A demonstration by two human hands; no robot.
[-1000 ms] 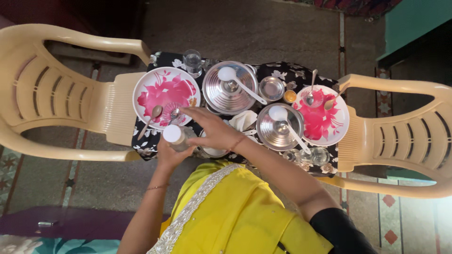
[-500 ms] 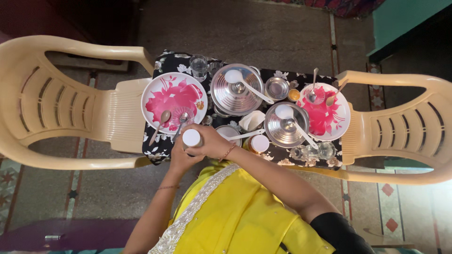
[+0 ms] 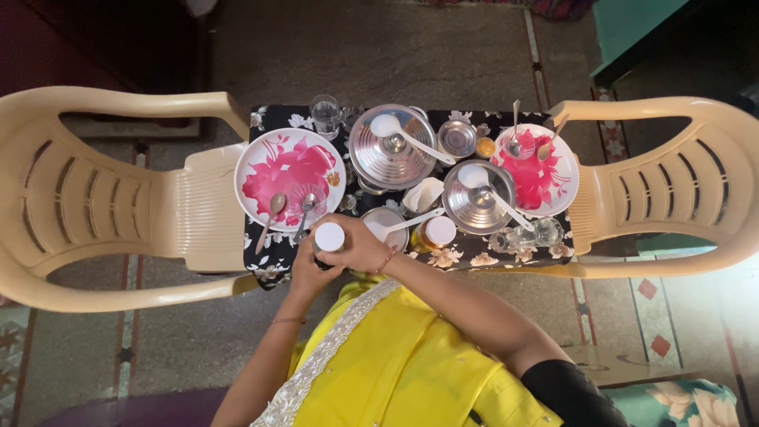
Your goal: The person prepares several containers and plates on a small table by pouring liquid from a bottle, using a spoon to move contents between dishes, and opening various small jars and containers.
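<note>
Gripping a white-capped jar (image 3: 328, 239) at the table's near edge (image 3: 273, 273).

Glossy steel lidded pot (image 3: 391, 152)

Upright white-lidded jar (image 3: 328, 239), at the near table edge, just beside the pink-flowered plate (image 3: 289, 187).

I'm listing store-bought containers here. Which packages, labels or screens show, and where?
White-capped jar: held in both hands at the table's near edge, round white lid, dark body mostly hidden.
White-capped jar with amber contents: stands on the table right of the hands, round.
Labels are too small to tell; no screens or signs.
</note>
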